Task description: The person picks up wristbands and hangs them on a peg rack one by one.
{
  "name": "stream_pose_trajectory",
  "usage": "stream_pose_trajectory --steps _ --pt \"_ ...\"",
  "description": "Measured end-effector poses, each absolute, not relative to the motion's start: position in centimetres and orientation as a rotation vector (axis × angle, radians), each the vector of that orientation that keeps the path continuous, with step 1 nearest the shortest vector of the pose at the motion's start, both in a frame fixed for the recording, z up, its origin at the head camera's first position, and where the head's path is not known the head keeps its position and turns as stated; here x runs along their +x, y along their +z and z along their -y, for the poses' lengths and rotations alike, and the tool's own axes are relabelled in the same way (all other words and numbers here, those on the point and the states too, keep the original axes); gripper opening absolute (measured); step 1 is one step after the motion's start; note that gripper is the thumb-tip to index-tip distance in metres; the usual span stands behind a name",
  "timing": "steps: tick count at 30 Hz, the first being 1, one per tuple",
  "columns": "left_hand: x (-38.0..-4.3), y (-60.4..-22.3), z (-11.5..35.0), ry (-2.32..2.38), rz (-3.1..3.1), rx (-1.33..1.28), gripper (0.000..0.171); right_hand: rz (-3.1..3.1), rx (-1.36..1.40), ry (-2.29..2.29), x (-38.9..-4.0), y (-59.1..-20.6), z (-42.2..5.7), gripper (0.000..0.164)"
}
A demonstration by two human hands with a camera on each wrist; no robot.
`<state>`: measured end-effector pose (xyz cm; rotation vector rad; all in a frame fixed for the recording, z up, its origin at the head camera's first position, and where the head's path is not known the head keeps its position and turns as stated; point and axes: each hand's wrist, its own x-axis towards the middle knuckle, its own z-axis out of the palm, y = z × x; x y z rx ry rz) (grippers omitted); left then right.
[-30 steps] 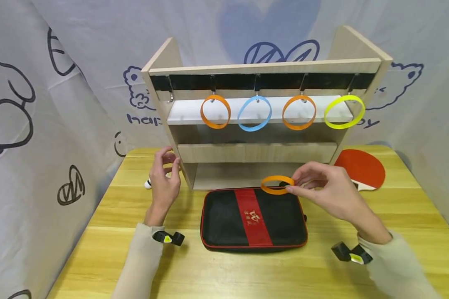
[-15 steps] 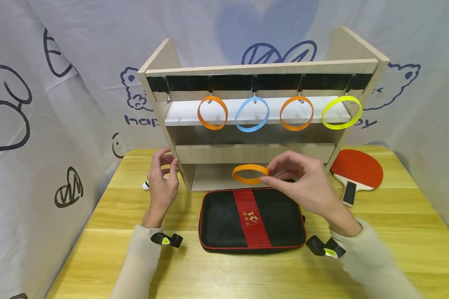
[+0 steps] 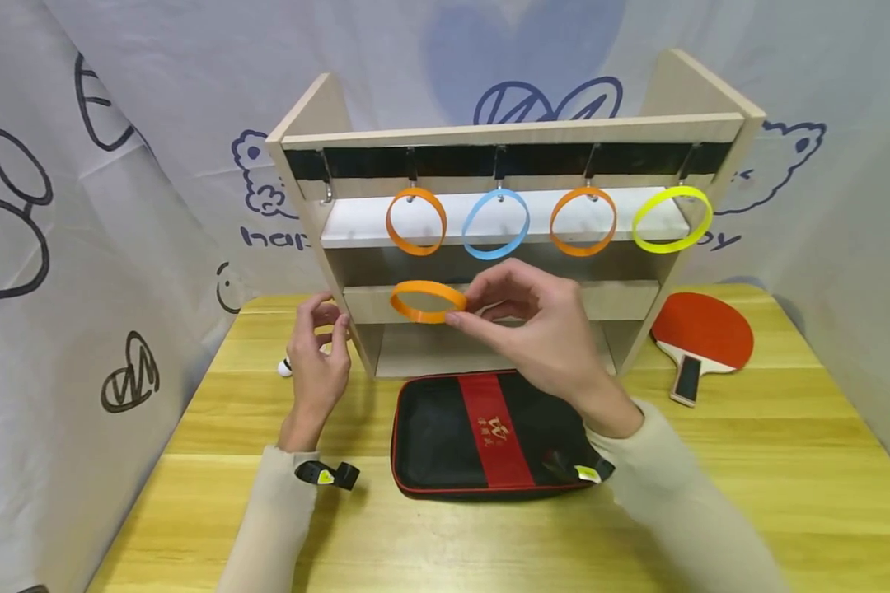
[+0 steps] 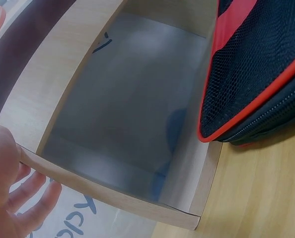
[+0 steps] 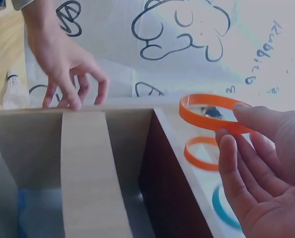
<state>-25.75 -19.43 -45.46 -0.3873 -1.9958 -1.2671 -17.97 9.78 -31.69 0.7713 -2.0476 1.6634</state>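
Observation:
My right hand (image 3: 545, 329) pinches an orange wristband (image 3: 419, 316) between thumb and fingers, raised before the wooden shelf (image 3: 500, 305). In the right wrist view that orange ring (image 5: 212, 121) is tilted nearly flat. My left hand (image 3: 319, 371) grips the edge of the shelf's left side panel, thumb on one face and fingers on the other, as the left wrist view shows. Along the black strip hang an orange band (image 3: 419, 250), a light blue band (image 3: 493, 254), another orange band (image 3: 582, 250) and a yellow band (image 3: 663, 246). The leftmost hook (image 3: 327, 196) carries no band.
A black zip case (image 3: 437, 436) with a red stripe lies on the wooden table in front of the shelf. Right of the shelf is a red table tennis bat (image 3: 700, 329). Behind the left hand lies a shuttlecock (image 5: 14, 94). Drawn-on white cloth hangs behind.
My right hand has carried the orange wristband left and upward, from over the case's right part to below the leftmost hanging orange band. The left hand stays at the side panel.

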Motion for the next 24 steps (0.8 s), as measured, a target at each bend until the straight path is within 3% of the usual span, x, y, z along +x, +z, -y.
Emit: stream_pose_trajectory --steps 24 --pt "-25.7 -45.4 19.3 -1.23 2.002 -0.407 0.034 1.931 0.827 1.509 -20.6 -26.0 -1.7 0.023"
